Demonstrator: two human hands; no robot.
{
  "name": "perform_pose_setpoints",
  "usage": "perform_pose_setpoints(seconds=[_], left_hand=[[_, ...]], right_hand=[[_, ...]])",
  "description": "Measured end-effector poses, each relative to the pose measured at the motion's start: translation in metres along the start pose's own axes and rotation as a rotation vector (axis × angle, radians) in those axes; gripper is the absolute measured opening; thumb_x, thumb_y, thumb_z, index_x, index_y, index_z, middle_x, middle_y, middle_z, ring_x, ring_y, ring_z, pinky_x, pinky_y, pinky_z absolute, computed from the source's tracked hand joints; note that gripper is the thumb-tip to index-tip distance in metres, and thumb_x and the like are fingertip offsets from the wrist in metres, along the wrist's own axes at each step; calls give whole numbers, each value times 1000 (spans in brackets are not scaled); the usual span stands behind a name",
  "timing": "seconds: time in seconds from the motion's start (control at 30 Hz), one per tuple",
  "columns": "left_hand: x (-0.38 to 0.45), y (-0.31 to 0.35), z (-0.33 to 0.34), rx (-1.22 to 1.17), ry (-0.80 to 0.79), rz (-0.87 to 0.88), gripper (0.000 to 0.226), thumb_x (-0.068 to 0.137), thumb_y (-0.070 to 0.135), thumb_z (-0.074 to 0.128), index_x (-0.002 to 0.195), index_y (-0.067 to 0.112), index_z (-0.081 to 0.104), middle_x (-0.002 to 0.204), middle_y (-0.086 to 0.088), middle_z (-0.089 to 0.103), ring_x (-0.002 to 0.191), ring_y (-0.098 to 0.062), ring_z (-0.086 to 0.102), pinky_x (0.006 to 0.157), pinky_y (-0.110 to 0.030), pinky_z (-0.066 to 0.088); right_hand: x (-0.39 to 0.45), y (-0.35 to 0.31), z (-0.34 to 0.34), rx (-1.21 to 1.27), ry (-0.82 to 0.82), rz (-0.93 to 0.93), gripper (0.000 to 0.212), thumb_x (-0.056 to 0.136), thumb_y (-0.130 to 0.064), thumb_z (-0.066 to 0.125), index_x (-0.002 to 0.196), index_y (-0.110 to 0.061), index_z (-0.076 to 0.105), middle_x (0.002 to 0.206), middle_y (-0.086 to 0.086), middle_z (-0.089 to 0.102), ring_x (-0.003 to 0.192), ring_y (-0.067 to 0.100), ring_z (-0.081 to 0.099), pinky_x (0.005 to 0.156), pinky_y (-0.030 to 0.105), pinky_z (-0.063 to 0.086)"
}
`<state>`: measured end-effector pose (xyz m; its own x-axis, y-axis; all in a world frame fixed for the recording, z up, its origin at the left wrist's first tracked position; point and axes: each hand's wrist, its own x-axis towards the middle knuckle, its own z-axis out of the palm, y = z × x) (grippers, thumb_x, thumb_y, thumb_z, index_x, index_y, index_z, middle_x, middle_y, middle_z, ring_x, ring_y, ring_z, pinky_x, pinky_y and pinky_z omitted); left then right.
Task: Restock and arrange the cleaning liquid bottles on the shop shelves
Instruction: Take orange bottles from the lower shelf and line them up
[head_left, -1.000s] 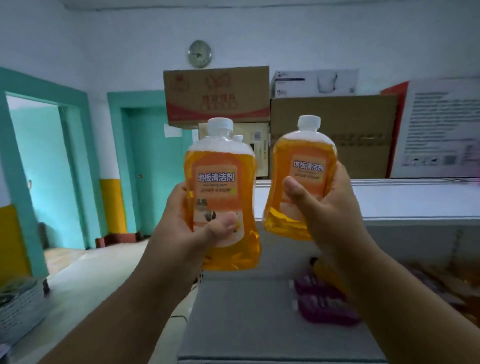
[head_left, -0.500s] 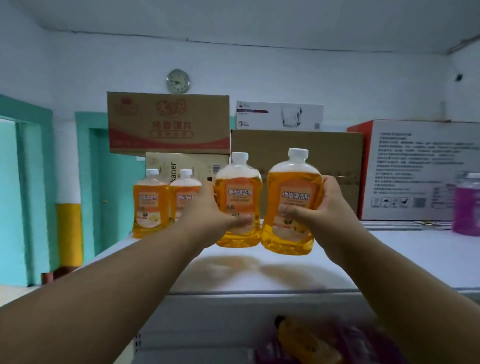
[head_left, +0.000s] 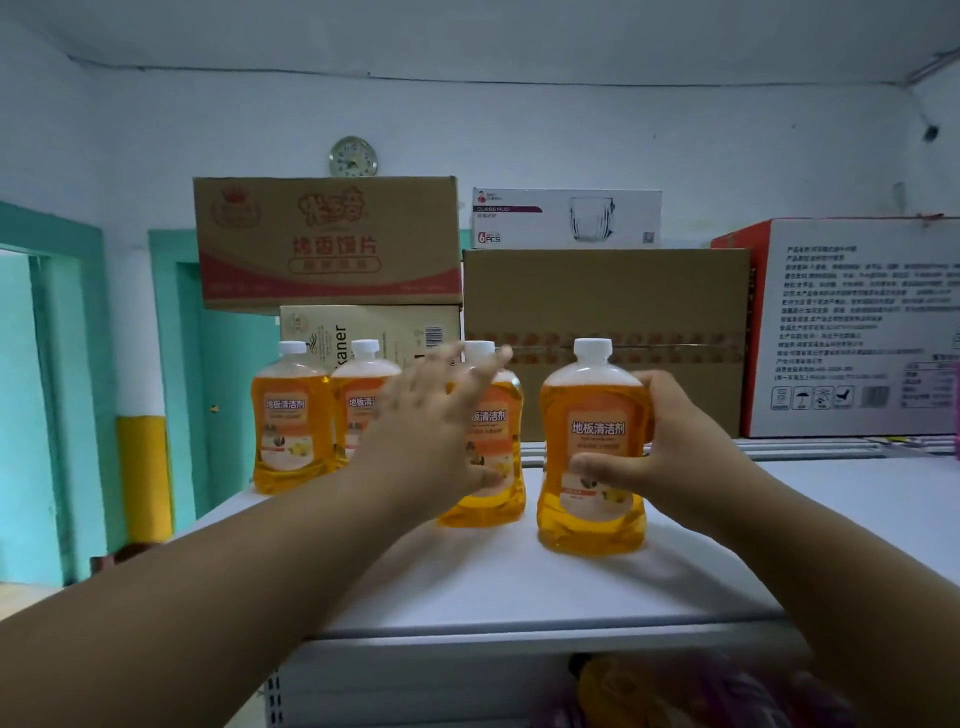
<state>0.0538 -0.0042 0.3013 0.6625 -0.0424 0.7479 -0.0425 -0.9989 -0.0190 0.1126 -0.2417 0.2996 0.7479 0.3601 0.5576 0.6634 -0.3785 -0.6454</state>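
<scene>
— Both bottles have come down since half a second ago: they were held up in the air side by side, and now they stand on the top shelf (head_left: 519, 587).

— And the fingers?

— Right hand (head_left: 670, 462) is wrapped around the right-hand orange bottle (head_left: 592, 452), thumb across the lower label, fingers behind its right side. Left hand (head_left: 431, 431) has let go; its fingers are spread wide and blurred, just in front of the second orange bottle (head_left: 493, 467), holding nothing. Whether the palm touches it, I cannot tell.

— Where do those two stand?

— Upright, near each other with a gap between, the right one nearer the shelf's front edge. Two more orange bottles (head_left: 288, 415) stand touching each other at the left end, further back.

— Room to move?

— Bare white shelf in front of the bottles and off to the right. Behind them are cartons: a brown plain box (head_left: 608, 296), a red-striped cardboard box (head_left: 327, 239), and a white box (head_left: 857, 322) with small print at the far right.

— Anything readable?

— The bottle labels say 地板清洁剂. A white carton up top (head_left: 566, 218) reads "GLASS MUG" and "6 PCS". A wall clock (head_left: 353, 156) hangs above the stack.
</scene>
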Motion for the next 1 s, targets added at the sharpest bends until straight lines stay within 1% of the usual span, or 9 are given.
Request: perform_pose_setpoints(seconds=[0.07,0.13,0.27,0.4,0.47,0.6,0.77,0.9,1.0], left_hand=[[11,-2,-1,86,-83,18,116,62,65,82,150,49,8,157,-5,26,145,-29,20,117,-47,19],[24,-6,-2,100,-130,-11,116,61,65,82,152,43,15,153,-6,33,141,-29,25,116,-45,22],[35,-21,7,213,-161,47,119,62,65,82,155,36,14,152,-9,33,141,-31,26,116,-46,23],[48,-34,18,303,-172,12,117,61,67,81,154,34,18,149,-11,34,140,-33,28,116,-47,22],[53,-38,22,342,-175,4,116,62,68,81,154,33,19,150,-13,34,139,-34,29,116,-47,22],[58,-44,32,381,-145,17,116,62,69,80,154,32,18,149,-14,35,138,-34,30,114,-47,23],[60,-46,38,403,-133,3,116,63,70,79,154,32,17,149,-13,37,137,-34,32,114,-48,25],[61,-49,40,400,-122,6,117,62,72,77,155,33,17,147,-13,38,136,-34,34,113,-48,27],[59,-47,36,380,-128,-1,116,63,72,77,155,34,16,147,-12,40,136,-33,35,114,-48,27]], right_hand=[[0,-1,0,-96,20,-65,95,64,-40,88,138,-39,27,102,-26,51,82,-3,60,51,7,47],[3,-4,2,-143,21,-105,98,65,-40,87,139,-45,23,101,-30,44,81,-4,57,50,6,45],[15,-4,11,-181,21,-106,96,67,-39,86,142,-40,26,114,-15,49,91,6,58,65,12,45],[30,-5,20,-230,19,-108,96,68,-39,87,143,-36,26,120,-7,48,96,12,56,60,10,44],[37,-4,25,-230,19,-105,97,69,-39,87,143,-36,26,122,-4,49,97,13,56,65,13,46],[43,2,31,-233,28,-99,96,70,-40,86,143,-39,23,125,-3,49,99,14,55,71,19,47],[43,2,31,-257,37,-98,96,69,-42,86,143,-39,24,122,-3,49,98,14,57,72,18,48],[38,-4,31,-367,58,-97,101,68,-49,85,145,-38,21,117,-7,34,99,14,50,77,23,47],[33,-11,32,-412,42,-71,111,64,-49,88,148,-36,17,121,-4,33,104,17,51,85,31,53]])
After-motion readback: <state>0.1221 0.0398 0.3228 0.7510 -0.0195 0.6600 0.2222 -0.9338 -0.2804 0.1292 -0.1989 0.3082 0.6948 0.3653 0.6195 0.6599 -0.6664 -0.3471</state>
